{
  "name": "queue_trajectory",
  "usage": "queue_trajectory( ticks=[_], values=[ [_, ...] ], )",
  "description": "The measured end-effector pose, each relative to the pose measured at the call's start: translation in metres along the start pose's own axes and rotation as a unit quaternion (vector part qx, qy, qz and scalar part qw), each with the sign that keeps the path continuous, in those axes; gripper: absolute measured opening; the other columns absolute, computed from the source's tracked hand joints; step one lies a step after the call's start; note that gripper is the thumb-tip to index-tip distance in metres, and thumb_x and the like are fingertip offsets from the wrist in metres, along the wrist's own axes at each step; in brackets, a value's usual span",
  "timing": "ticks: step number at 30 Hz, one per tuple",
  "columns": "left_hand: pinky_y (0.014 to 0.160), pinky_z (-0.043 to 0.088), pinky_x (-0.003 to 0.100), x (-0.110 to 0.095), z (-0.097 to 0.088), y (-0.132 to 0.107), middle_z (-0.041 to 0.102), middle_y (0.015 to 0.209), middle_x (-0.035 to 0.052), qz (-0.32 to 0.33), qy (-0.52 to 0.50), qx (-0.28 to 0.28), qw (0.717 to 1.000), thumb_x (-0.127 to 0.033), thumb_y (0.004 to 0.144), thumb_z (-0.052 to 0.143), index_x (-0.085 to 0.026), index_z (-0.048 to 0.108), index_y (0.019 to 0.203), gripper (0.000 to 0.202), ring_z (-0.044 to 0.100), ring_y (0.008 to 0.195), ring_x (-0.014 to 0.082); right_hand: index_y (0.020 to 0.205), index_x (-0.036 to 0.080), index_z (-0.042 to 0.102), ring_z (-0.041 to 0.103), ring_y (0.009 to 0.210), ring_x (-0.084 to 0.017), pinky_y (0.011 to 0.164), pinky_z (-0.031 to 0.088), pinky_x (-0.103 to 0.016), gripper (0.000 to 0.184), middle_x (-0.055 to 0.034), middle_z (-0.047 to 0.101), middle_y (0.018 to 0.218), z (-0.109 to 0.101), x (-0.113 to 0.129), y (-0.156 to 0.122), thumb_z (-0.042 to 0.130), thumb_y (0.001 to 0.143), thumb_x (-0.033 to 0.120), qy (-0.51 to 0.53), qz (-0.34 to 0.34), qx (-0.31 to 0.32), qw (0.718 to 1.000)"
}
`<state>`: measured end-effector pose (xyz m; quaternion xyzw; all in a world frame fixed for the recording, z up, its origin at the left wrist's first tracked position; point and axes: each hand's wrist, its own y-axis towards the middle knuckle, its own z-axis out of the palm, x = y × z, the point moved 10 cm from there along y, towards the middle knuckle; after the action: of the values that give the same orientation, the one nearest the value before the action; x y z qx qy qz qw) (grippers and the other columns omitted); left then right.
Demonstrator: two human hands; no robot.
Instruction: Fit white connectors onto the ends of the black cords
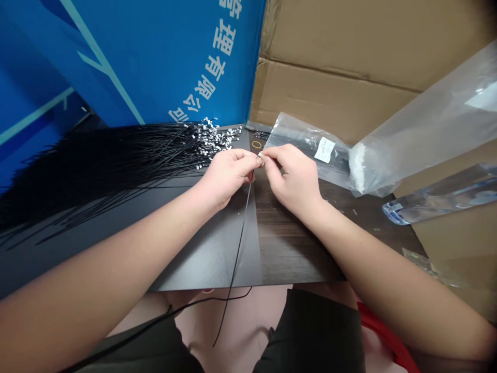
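Over the middle of the table, my left hand (232,173) pinches the upper end of a thin black cable (241,235). The cable hangs down past the table's front edge. My right hand (293,173) meets it at the fingertips, pinching a tiny white piece (260,155) at the cable's end; the fingers hide most of it. Left of my hands lies a large bundle of black cables (116,155), with small white connectors (217,140) on the ends toward me.
A yellow ring (257,144) lies behind my hands. Clear plastic bags (306,140) and a white-filled bag (373,166) lie at the right, with blue-tinted plastic (442,199) beyond. A blue panel (155,57) and a cardboard box (334,77) stand behind the dark table (209,259).
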<state>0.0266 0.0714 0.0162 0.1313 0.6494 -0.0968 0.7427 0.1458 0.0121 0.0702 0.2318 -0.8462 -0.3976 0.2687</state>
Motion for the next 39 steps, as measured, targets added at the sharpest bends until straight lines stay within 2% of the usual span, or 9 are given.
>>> queue_trajectory(
  ticks=[6,17,22,34,37,39],
  values=[
    [0.062,0.037,0.030,-0.006,-0.004,0.001,0.058,0.060,-0.0001,0.044,0.058,-0.010,0.997,-0.029,0.080,0.076,-0.019,0.062,0.061,0.025,0.050,0.061,0.0126,0.098,0.023,0.073,0.075,0.092,-0.022,0.084,0.057,-0.038,0.020,-0.0063,0.081,0.098,-0.001,0.000,0.000,0.055,0.103,0.017,0.002,-0.002,-0.005,1.000],
    [0.062,0.036,0.030,-0.004,-0.008,0.002,0.057,0.060,-0.0009,0.054,0.069,-0.018,0.996,-0.027,0.081,0.075,-0.019,0.064,0.065,0.021,0.049,0.061,0.0128,0.098,0.023,0.073,0.075,0.092,-0.022,0.083,0.057,-0.037,0.019,-0.0065,0.082,0.099,0.001,0.001,0.000,0.056,0.104,0.017,-0.008,0.001,0.003,1.000],
    [0.064,0.038,0.029,-0.005,-0.005,0.000,0.058,0.063,-0.0007,0.036,0.025,-0.023,0.999,-0.025,0.078,0.076,-0.018,0.065,0.065,0.019,0.050,0.064,0.0124,0.099,0.023,0.074,0.075,0.092,-0.022,0.084,0.057,-0.037,0.020,-0.0065,0.082,0.099,0.000,0.002,0.000,0.055,0.104,0.017,-0.008,-0.002,0.001,1.000],
    [0.064,0.041,0.029,-0.003,-0.006,-0.001,0.058,0.063,-0.0009,0.025,0.021,-0.028,0.999,-0.025,0.077,0.078,-0.018,0.067,0.064,0.018,0.050,0.063,0.0121,0.100,0.023,0.075,0.075,0.093,-0.022,0.084,0.058,-0.037,0.022,-0.0066,0.082,0.100,0.002,0.000,-0.002,0.055,0.104,0.017,-0.020,-0.007,0.006,1.000],
    [0.066,0.046,0.027,0.000,-0.001,-0.001,0.058,0.065,-0.0012,0.002,-0.002,-0.011,1.000,-0.025,0.080,0.078,-0.018,0.066,0.067,0.019,0.056,0.065,0.0119,0.098,0.022,0.075,0.075,0.091,-0.021,0.082,0.058,-0.036,0.020,-0.0063,0.082,0.097,-0.002,-0.001,0.000,0.057,0.103,0.016,0.003,0.000,-0.013,1.000],
    [0.070,0.051,0.028,0.007,0.006,-0.003,0.064,0.073,0.0005,-0.040,-0.026,0.022,0.999,-0.026,0.084,0.078,-0.017,0.066,0.073,0.019,0.062,0.066,0.0120,0.095,0.022,0.075,0.074,0.086,-0.021,0.080,0.057,-0.036,0.017,-0.0059,0.081,0.094,-0.005,-0.005,0.001,0.060,0.102,0.019,0.012,0.020,-0.026,0.999]
  ],
)
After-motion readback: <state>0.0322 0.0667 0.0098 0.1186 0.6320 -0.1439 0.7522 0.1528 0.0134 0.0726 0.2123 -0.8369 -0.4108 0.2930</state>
